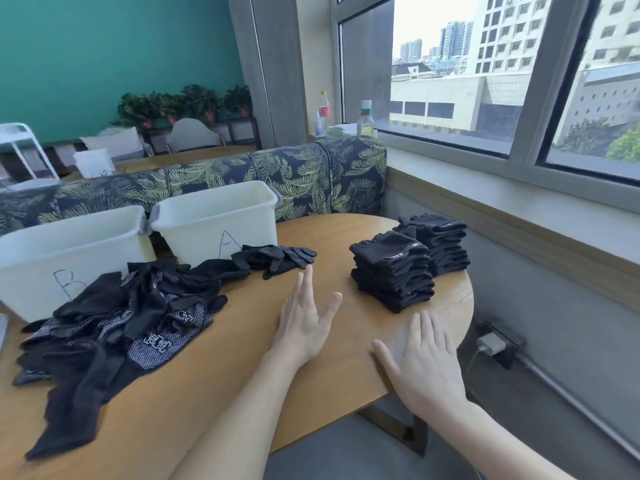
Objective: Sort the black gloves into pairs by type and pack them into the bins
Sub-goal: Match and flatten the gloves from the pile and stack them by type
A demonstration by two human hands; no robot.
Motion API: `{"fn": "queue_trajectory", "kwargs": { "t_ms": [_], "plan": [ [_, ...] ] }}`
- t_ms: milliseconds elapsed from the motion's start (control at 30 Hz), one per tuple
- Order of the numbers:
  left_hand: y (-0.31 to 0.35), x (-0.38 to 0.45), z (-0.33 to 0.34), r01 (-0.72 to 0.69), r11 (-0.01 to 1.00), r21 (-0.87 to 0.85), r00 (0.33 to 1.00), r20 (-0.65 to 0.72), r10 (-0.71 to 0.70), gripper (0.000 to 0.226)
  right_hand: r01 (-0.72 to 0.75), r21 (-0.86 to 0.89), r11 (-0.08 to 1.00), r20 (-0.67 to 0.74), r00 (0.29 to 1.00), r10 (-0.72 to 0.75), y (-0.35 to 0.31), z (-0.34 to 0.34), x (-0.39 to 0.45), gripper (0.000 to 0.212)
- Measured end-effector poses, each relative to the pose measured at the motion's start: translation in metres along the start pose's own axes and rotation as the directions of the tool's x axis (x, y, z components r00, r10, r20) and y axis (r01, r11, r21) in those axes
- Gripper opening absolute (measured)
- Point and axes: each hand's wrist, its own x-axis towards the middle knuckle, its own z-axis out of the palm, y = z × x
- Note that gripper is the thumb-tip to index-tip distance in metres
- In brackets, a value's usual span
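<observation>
Gloves (131, 320) are heaped unsorted beside two stacks (394, 271); nothing is seen packed in bins (214, 216). Both hands (301, 320) are laid flat, holding nothing.

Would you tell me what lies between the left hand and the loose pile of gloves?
Only bare tabletop separates the left hand from the loose pile of gloves, seen in the head view.

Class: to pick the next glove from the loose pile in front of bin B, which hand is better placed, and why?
Probably the left hand: it lies flat and open nearer the loose glove pile. The right hand, also open and empty, sits at the table's right edge, beside the folded stacks.
</observation>
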Motion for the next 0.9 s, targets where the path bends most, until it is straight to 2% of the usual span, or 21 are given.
{"fn": "queue_trajectory", "kwargs": {
  "t_ms": [67,200,367,633,767,900],
  "plan": [
    [-0.018,-0.009,-0.016,0.043,0.999,-0.005,0.999,-0.009,-0.043,0.097,0.071,-0.043,0.997,0.056,0.996,-0.068,-0.018,0.002,-0.007,0.134],
    [-0.047,-0.024,-0.045,0.087,0.996,-0.001,0.995,-0.048,-0.087,0.095,0.252,-0.035,0.967,0.149,0.958,-0.245,-0.059,0.002,-0.007,0.107],
    [-0.069,-0.027,-0.066,0.132,0.991,0.005,0.989,-0.067,-0.132,0.098,0.359,-0.011,0.933,0.172,0.920,-0.352,-0.099,0.016,0.026,0.091],
    [-0.085,-0.005,-0.075,0.136,0.989,0.057,0.990,-0.057,-0.133,0.089,0.396,0.064,0.916,0.109,0.910,-0.401,-0.140,0.043,0.096,0.066],
    [-0.088,0.007,-0.075,0.137,0.986,0.090,0.989,-0.063,-0.132,0.084,0.359,0.106,0.927,0.069,0.928,-0.367,-0.149,0.051,0.128,0.061],
    [-0.087,0.014,-0.076,0.124,0.987,0.103,0.991,-0.055,-0.119,0.082,0.308,0.082,0.948,0.122,0.941,-0.316,-0.156,0.052,0.151,0.069]
  ]
}}
